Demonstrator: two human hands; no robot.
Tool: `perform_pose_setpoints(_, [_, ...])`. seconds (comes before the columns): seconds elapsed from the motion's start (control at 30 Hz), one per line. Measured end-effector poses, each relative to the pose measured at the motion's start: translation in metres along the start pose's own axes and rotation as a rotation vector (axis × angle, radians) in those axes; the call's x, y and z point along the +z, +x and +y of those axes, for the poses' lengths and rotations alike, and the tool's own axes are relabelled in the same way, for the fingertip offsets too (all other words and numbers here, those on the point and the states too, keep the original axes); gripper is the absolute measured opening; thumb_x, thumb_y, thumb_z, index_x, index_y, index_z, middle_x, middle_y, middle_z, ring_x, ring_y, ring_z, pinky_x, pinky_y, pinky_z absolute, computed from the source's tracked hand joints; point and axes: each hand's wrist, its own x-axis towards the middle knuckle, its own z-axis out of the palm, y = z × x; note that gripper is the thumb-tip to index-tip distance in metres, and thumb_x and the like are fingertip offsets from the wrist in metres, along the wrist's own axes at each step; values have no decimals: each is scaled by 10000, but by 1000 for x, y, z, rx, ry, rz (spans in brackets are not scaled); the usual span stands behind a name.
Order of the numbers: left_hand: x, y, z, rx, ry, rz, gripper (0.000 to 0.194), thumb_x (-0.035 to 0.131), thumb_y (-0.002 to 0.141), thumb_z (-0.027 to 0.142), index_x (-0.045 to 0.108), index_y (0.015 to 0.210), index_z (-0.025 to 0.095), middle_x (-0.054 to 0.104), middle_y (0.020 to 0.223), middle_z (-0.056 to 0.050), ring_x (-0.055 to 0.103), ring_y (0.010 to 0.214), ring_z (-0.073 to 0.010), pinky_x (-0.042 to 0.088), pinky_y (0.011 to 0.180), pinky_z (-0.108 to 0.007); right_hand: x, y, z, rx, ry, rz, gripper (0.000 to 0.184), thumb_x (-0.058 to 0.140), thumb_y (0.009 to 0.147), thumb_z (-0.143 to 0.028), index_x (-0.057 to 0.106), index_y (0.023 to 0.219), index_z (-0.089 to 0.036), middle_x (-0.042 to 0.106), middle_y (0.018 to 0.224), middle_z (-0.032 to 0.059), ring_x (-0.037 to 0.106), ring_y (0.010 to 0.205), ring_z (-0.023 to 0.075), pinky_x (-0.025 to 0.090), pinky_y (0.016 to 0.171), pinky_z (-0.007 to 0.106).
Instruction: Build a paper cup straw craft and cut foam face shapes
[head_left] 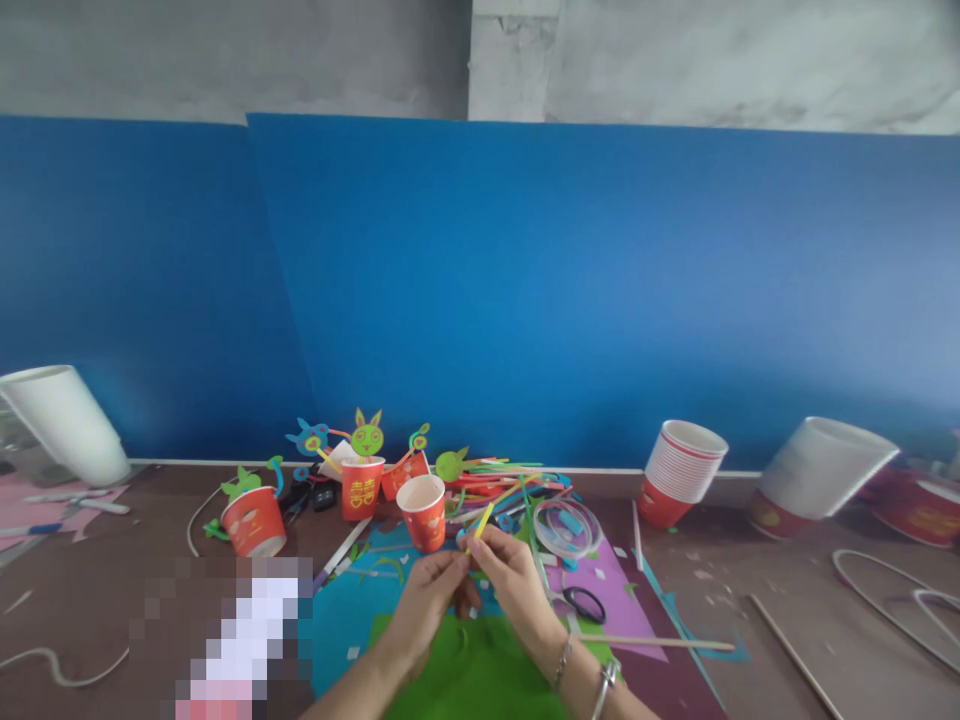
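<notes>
A blue partition point(450, 300) backs the brown table point(795, 575). Left hand point(429, 597) and right hand point(516, 578) pinch one yellow straw point(484, 520); left of it are four red cups point(363, 492).

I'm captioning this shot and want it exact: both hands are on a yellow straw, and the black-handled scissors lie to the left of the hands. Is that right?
Not quite: in the head view, the black-handled scissors lie to the right, not the left, of the left hand and right hand, which are both on a yellow straw.
</notes>
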Motion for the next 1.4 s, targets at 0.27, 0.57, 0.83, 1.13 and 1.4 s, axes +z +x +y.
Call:
perform_pose_setpoints(0.27, [-5,1,-1,20,48,-42,440,640,748,512,622,577,108,585,460,-27,453,433,-87,315,468,-210,-3,2,6,-43,-116,-2,397,624,773,-498,618,613,-135,511,592,-11,453,552,105,371,505,208])
perform_pose_setpoints(0.57, [-3,0,1,-38,-51,-76,397,628,775,494,648,695,105,647,546,-48,508,475,-96,364,486,-201,-1,2,4,78,75,-21,403,639,739,-552,597,652,-161,504,459,-48,434,349,88,373,394,225])
perform_pose_setpoints(0.83, [-3,0,2,-29,-34,-46,397,650,751,505,642,727,109,651,546,-44,505,471,-98,359,484,-205,-1,2,3,61,122,-55,356,656,753,-491,582,671,-153,484,476,-55,430,338,78,394,376,221])
perform_pose_setpoints(1.13, [-2,-1,3,7,2,-23,449,642,743,532,638,619,101,623,514,-40,468,456,-85,306,484,-208,1,1,9,27,29,-40,375,628,775,-496,580,614,-161,411,384,-70,436,361,92,372,395,214])
perform_pose_setpoints(1.4, [0,-1,4,-40,-90,-30,443,623,753,536,666,755,95,650,546,-59,522,479,-120,365,506,-228,0,1,3,70,89,16,373,654,745,-514,624,660,-152,481,456,-49,428,366,84,334,367,208])
